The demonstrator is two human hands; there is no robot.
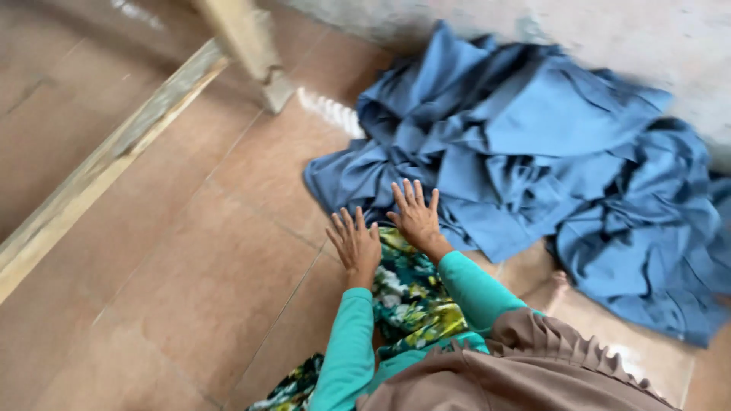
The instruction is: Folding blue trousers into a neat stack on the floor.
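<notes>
The tiled floor (175, 274) takes up most of what I see, brownish-orange squares with thin grout lines running across them. Along the far side a rough grey wall (609, 38) meets it. Heaped against that wall is a big pile of blue cloth (548, 152), crumpled and folded over itself, spreading from the middle of the room out to the right edge and spilling down toward the person's knee.

On the left a long pale wooden beam (99, 167) runs slantwise over the tiles, and a wooden leg (251, 46) comes down to the floor near its upper end. Just beside that leg, at the edge of the blue heap, lies something small, white and ribbed (331, 112); it is too blurred to tell what.

The person crouches at the bottom of the view in teal sleeves, a brown pleated covering and a floral green garment (407, 293).

The right hand (415, 217) is flat and spread, fingers wide, resting at the near edge of the blue cloth, gripping nothing. The left hand (356, 243) is just beside it, also open with fingers splayed, over the tile and the floral fabric, holding nothing.
</notes>
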